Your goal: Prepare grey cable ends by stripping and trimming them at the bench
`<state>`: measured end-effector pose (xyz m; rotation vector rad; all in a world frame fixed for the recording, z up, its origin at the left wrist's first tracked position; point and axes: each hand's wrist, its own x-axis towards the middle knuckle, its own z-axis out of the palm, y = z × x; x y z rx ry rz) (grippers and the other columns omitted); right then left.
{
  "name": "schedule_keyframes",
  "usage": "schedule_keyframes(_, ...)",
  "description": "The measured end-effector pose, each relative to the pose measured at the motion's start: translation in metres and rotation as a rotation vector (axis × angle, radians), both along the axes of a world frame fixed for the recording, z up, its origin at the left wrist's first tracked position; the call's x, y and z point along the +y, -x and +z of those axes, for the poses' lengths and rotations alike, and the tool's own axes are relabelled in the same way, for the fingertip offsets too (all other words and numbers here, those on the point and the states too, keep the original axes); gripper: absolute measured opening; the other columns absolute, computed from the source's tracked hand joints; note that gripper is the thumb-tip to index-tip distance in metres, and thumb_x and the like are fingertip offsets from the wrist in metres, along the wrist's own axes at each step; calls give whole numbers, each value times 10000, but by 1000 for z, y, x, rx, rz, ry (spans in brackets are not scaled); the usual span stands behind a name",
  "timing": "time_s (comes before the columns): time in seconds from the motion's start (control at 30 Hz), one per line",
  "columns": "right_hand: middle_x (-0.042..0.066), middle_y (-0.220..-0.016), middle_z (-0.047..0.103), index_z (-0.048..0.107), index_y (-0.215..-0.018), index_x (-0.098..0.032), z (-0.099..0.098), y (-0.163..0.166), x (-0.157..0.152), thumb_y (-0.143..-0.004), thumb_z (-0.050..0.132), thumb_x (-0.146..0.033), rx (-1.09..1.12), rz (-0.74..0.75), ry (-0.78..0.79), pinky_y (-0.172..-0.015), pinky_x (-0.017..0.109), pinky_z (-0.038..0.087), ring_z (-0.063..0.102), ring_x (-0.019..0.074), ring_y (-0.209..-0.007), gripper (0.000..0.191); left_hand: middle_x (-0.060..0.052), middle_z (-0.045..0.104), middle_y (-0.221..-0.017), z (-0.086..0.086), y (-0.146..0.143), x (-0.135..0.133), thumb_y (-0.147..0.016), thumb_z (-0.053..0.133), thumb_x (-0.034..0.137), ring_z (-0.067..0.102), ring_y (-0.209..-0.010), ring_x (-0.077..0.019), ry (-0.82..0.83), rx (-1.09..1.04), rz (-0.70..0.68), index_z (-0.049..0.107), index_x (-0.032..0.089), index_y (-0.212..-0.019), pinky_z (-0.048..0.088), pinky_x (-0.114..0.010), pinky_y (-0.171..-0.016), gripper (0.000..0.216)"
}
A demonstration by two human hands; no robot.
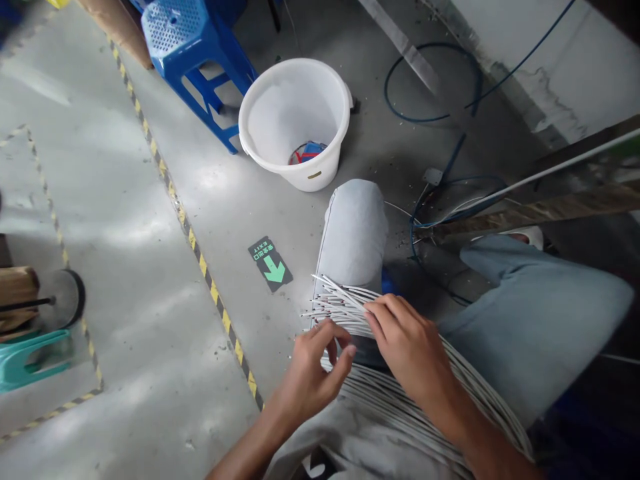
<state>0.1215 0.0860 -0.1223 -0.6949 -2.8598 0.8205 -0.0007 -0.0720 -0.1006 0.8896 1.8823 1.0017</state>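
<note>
A thick bundle of thin grey-white cables [480,393] lies across my lap, its cut ends fanned out over one knee at the left. My right hand [407,347] rests on the upper cables near those ends, thumb and fingers closed on some of them. Beside it, my left hand [320,367] hovers at the cable ends with fingers curled and thumb apart; nothing shows between them. A dark band or strip under the hands crosses the bundle. Part of the bundle is hidden behind my hands and forearms.
Ahead stands a white bucket [295,113] with some blue and red items inside, beside a blue plastic stool [195,53]. Dark blue hose [425,120] curls on the floor at the right, near a metal bar. A green exit sign [270,265] and striped tape [205,267] mark the floor.
</note>
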Motion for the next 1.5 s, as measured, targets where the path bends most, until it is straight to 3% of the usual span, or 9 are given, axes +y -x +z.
schedule_keyframes(0.1,30,-975,676,652,-1057,-188,8,-5,-1,-1023,620,-100,132,-78,61,-809,337,528,673,196,-909,99,-13,663,-862,-4,-3,9,-1050,648,375,579,-707,-135,36,-211,244,683,196,-1085,479,-280,-673,186)
schedule_keyframes(0.2,27,-1001,690,664,-1112,-202,20,-16,-3,-1016,637,-97,270,-126,164,-888,290,552,683,159,-952,146,-21,668,-892,-1,-2,23,-1029,694,460,566,-624,-108,-87,-449,456,709,210,-1152,508,-243,-583,279)
schedule_keyframes(0.33,37,-1005,710,659,-1186,-229,29,-34,-15,-998,640,-92,298,-100,198,-799,298,602,711,167,-932,233,2,649,-832,10,-2,42,-1050,680,394,577,-548,-65,-234,-443,576,781,236,-1037,516,-197,-567,188)
schedule_keyframes(0.43,41,-998,723,640,-1219,-253,29,-40,-23,-995,623,-92,282,-111,198,-746,340,630,731,191,-905,276,8,601,-846,18,-3,46,-1071,643,337,583,-522,-49,-280,-432,559,813,256,-998,520,-188,-540,202)
schedule_keyframes(0.67,47,-983,730,645,-1230,-243,28,-42,-27,-967,639,-61,299,-106,164,-737,364,649,743,212,-893,320,-11,588,-818,23,-8,38,-1086,601,291,592,-587,-101,-313,-376,475,810,313,-1190,555,-227,-530,235)
schedule_keyframes(1.07,62,-997,735,647,-1254,-224,29,-42,-27,-958,650,-46,307,-76,122,-760,365,651,742,222,-912,345,-10,666,-803,24,-7,39,-1065,641,260,585,-576,-96,-331,-331,475,838,304,-1064,546,-213,-518,202)
schedule_keyframes(1.3,67,-1031,735,631,-1286,-226,29,-45,-27,-977,622,-57,281,-58,159,-778,383,652,738,228,-935,353,-22,666,-897,22,-8,41,-1030,688,252,596,-596,-98,-319,-335,492,841,289,-975,578,-206,-494,167)
schedule_keyframes(1.4,67,-1031,734,634,-1267,-223,24,-41,-29,-987,615,-65,283,-91,163,-784,364,646,735,219,-943,323,-48,645,-966,18,-5,36,-1019,699,290,638,-738,-151,-316,-282,462,829,304,-1081,591,-227,-532,145)
schedule_keyframes(1.5,51,-1004,738,656,-1214,-241,27,-34,-31,-1019,554,-103,257,-193,168,-762,334,656,742,205,-933,259,-66,648,-1131,17,-5,25,-1068,569,371,658,-993,-248,-253,-97,358,738,404,-1315,641,-361,-744,301)
